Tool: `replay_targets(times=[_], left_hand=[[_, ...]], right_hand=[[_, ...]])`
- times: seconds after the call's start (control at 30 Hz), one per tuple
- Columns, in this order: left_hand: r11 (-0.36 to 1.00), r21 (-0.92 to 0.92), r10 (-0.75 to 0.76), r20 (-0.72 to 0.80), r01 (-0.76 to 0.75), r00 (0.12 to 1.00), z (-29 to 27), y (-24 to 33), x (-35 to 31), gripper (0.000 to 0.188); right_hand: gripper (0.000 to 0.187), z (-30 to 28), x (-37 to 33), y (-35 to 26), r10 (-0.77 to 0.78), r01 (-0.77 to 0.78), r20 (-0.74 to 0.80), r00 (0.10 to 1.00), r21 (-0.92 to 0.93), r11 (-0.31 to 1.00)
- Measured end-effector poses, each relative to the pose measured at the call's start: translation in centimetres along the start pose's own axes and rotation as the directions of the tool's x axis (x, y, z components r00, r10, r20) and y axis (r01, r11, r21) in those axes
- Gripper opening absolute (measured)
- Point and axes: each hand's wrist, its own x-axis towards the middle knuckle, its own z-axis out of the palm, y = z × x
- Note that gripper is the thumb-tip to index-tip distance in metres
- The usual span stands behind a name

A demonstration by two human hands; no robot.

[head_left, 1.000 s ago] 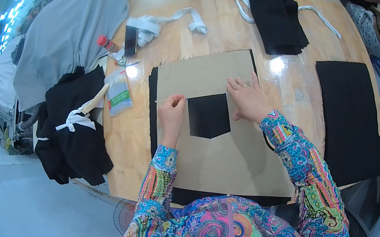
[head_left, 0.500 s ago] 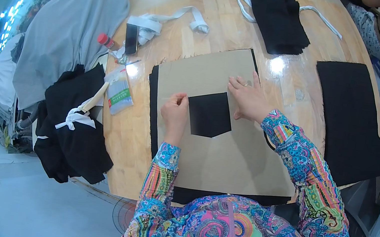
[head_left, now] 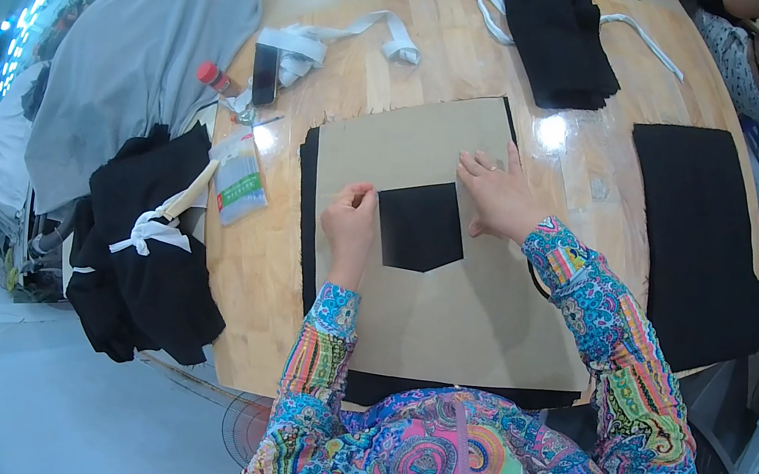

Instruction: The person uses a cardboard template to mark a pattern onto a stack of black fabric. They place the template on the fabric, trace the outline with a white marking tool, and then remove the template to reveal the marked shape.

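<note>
A tan cardboard sheet lies flat over black fabric, whose edges show along the left side and at the bottom. In the sheet's middle is a black five-sided, pocket-like shape; whether it is a cut-out or a piece lying on top, I cannot tell. At its upper left corner my left hand is closed in a pinch, and what the fingertips hold, if anything, is hidden. My right hand rests on the cardboard right of the shape, fingers spread.
Left of the sheet lie a plastic packet, a phone, a red-capped bottle and a white strip. Black cloth tied with white hangs at the left edge. Black fabric lies at the right and far side.
</note>
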Motion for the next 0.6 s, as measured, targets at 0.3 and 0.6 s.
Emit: replay_targets(times=[0.3,0.6], left_hand=[[0.998,0.045,0.039,-0.044,-0.037,0.998,0.1,0.2,0.0,0.015],[0.995,0.085,0.062,-0.025,-0.060,0.998,-0.1,0.7,-0.1,0.015]], right_hand=[[0.092,-0.2,0.0,-0.1,0.006,-0.006,0.012,1.000,-0.007,1.000],[0.089,0.1,0.0,0.0,-0.004,0.004,-0.017,1.000,-0.004,1.000]])
